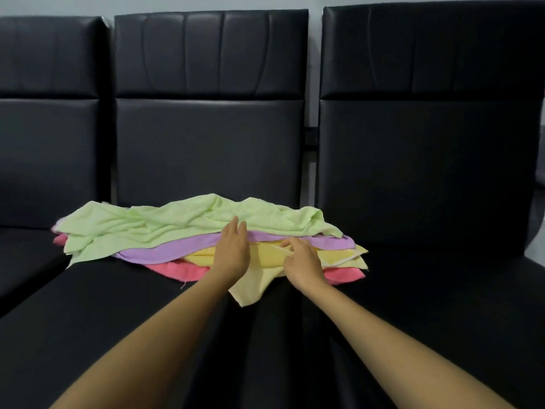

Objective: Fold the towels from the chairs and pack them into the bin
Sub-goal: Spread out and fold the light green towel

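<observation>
A loose pile of towels lies on the middle chair seat [177, 320]. A crumpled light green towel [165, 225] is on top, then a purple towel [165, 250], a yellow towel [265, 261] and a pink towel [182, 271] at the bottom. One corner of the yellow towel hangs forward over the seat. My left hand [231, 250] lies flat on the pile's front, fingers straight, touching the green and purple layers. My right hand [303, 261] pinches a fold of the yellow towel near its upper edge. No bin is in view.
Three black padded chairs stand side by side: left seat [26, 255], middle backrest [209, 149], right seat [442, 290]. The pile's left end overhangs the gap toward the left chair. A pale wall [88, 4] runs behind the backrests.
</observation>
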